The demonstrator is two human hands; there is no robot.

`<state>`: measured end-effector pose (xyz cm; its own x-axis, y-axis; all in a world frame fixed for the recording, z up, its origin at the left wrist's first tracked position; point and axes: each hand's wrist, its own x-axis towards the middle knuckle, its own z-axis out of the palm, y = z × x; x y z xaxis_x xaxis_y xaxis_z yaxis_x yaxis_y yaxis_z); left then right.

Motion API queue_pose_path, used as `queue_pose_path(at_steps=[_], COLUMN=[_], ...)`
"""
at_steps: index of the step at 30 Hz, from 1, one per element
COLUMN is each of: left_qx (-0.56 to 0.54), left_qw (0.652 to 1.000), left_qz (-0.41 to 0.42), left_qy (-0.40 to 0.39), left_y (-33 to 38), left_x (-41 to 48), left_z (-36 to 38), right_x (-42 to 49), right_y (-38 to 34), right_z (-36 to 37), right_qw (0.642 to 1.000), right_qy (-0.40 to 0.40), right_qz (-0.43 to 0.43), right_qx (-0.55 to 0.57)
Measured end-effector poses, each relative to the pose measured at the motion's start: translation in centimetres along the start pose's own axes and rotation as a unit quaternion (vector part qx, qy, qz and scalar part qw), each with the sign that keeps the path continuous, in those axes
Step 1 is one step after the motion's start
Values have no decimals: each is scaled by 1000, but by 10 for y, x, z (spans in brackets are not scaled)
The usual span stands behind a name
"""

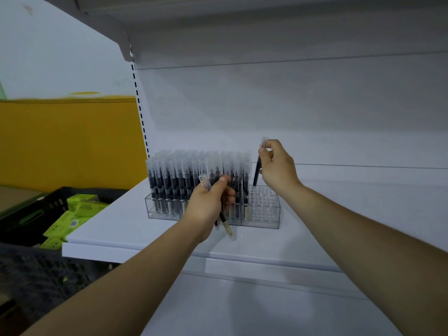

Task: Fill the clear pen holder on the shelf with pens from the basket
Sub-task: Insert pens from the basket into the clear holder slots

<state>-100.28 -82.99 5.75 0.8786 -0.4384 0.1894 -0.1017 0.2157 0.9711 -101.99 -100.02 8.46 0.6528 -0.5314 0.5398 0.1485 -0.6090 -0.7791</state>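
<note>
I have one feed only: a wide-angle camera worn on the head, facing forward and down along both forearms. It sits close to the shelf (116, 229), whose clear pen holder (264, 212) lands near centre, with the left hand (208, 204) gripping pens (226, 225) and the right hand (276, 166) pinching a pen (256, 173) beside it. The basket (29, 214) clips the lower left edge.

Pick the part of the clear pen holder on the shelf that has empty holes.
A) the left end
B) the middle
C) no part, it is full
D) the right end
D: the right end of the clear pen holder shows bare holes, over which the right hand holds a pen nearly upright; standing pens crowd the rest, and the left hand grips spare pens.
</note>
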Motion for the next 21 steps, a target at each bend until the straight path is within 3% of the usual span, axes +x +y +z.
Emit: queue_pose_path(at_steps=[6,11,21], left_qx=[9,39,19], left_qw=[1000,999,1000], left_qz=[-8,-4,4], left_qy=[-10,-2,-17], left_y=[-1,-3,-4], left_x=[2,5,4], left_z=[-4,-5,-1], right_x=[1,10,8], right_y=[15,10,20], right_z=[6,5,12], right_qw=[999,1000,989], right_qy=[-24,6,-83], right_qz=[9,-3,30], right_qx=[-32,-10,-119])
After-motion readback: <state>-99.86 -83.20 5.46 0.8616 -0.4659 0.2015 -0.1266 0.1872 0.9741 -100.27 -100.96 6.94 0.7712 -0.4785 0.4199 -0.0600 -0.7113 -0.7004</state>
